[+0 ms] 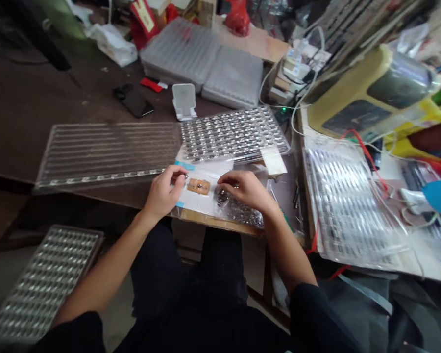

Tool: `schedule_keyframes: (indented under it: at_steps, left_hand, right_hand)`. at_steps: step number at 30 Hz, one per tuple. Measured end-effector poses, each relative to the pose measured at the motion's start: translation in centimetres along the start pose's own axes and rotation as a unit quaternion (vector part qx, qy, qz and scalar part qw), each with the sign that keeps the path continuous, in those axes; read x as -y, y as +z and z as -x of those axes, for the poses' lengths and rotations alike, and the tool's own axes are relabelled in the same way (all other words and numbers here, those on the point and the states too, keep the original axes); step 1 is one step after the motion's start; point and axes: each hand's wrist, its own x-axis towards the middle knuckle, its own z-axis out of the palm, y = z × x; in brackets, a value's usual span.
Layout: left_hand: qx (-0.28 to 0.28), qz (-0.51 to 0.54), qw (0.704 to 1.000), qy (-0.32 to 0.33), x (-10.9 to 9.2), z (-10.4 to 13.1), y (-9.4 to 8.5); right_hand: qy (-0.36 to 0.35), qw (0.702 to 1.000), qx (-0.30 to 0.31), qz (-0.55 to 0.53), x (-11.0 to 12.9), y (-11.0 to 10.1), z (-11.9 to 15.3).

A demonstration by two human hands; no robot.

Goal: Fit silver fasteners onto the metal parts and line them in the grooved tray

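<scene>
Tabletop point(91, 93); block point(195, 187) beside left fingers point(178, 188)

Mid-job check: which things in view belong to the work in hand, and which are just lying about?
Apparently in use:
brown block between the left hand and right hand
small metal parts by the right hand
ribbed tray, near row filled
tray packed with rows

Probably just lying about:
black phone
small white stand
red plastic bag
</scene>
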Motion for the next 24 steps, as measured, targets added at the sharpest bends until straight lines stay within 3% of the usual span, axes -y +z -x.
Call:
schedule_keyframes:
  at_steps: [4,11,15,20,24]
  left_hand:
    - [-0.003,0.031,0.999,-0.033,0.4,0.2,-0.3]
    - [-0.026,0.072,0.997,-0.024,0.9,0.6,-0.1]
    - [-0.029,0.070,0.997,-0.023,1.0,0.7,0.0]
    - [-0.012,0.048,0.999,-0.005,0.7,0.5,-0.1]
    - [-0.012,0.048,0.999,-0.005,0.5,0.6,-0.1]
  right_hand:
    - [-0.069,0.997,0.000,0.030,1.3,2.0,-1.6]
    - [-0.066,0.997,-0.027,0.025,0.9,5.1,-3.0]
    - [-0.066,0.992,-0.002,0.106,0.8,5.9,-2.7]
    - [-0.079,0.964,0.009,0.252,1.3,6.8,-2.0]
    - [-0.067,0.971,0.022,0.228,1.6,6.4,-1.9]
